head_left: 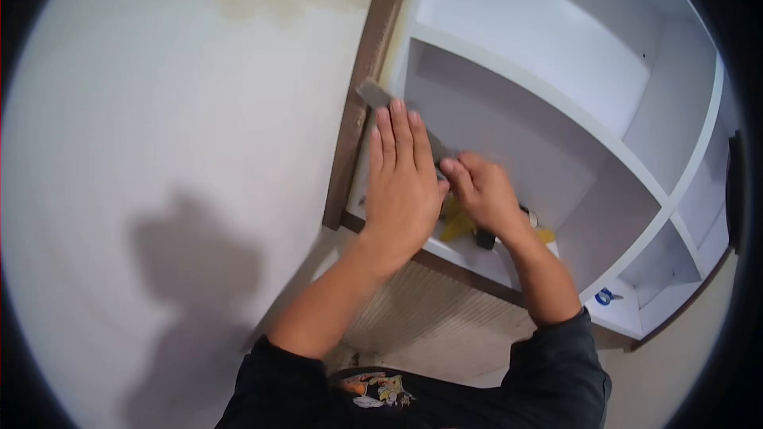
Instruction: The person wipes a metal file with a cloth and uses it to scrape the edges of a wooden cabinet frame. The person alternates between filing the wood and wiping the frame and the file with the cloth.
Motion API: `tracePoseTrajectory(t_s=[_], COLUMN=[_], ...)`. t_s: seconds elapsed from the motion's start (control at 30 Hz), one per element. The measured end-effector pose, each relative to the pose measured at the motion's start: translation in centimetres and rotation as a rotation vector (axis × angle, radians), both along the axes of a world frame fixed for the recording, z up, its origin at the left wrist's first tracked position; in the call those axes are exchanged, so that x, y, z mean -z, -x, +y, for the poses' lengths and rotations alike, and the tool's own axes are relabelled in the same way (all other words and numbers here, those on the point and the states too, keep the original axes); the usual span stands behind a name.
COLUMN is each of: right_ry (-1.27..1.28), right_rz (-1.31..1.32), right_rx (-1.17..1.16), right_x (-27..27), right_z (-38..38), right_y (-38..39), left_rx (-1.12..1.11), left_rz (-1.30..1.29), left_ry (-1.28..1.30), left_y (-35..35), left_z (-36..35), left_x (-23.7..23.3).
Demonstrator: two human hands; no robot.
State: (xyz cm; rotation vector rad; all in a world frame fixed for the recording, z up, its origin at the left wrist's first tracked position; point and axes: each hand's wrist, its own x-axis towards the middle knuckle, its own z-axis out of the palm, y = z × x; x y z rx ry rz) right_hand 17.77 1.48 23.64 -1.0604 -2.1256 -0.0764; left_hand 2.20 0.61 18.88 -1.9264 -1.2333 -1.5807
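Note:
A long flat grey blade, file-like in shape, lies across the cabinet's left edge beside the brown wood trim. My left hand rests on it with fingers stretched flat and close together, covering most of its length. At the blade's near end my right hand is closed in a fist, thumb on top; its handle is hidden in the grip. Just below my hands, yellow pieces and a black object sit on the white compartment's floor, partly covered by my right arm.
The white cabinet has a curved divider and several compartments. Blue-handled scissors lie in the lower right one. A plain pale wall with a shadow stands at left. Below the cabinet is a ribbed beige surface.

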Motion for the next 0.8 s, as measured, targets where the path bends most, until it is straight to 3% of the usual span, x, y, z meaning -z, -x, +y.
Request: tracePoseTrajectory(t_s=[0.17, 0.27, 0.33, 0.47, 0.57, 0.67, 0.8], right_ry=[0.166, 0.027, -0.016, 0.128, 0.043, 0.034, 0.087], right_rz=[0.023, -0.048, -0.041, -0.025, -0.009, -0.004, 0.007], right_rx=[0.107, 0.048, 0.015, 0.081, 0.006, 0.001, 0.035], right_x=[-2.2, -0.8, -1.4, -3.1, -0.6, -1.4, -1.3], right_z=[-0.5, -1.1, 0.4, -0.8, -0.3, 1.2, -0.7], right_y=[1.0, -0.8, -0.5, 0.7, -1.1, 0.2, 0.0], left_rx=[-0.066, 0.050, 0.005, -0.078, 0.051, -0.045, -0.014], left_rz=[-0.030, -0.024, -0.056, -0.076, -0.059, -0.082, -0.062], left_ry=[-0.055, 0.035, -0.017, -0.050, 0.053, -0.001, 0.022], left_y=[-0.6, -1.1, -1.1, -1.3, -1.5, -1.0, -1.5], left_z=[0.8, -0.4, 0.6, 1.0, -0.2, 0.8, 0.1], left_x=[0.0, 0.9, 0.1, 0.1, 1.0, 0.0, 0.9])
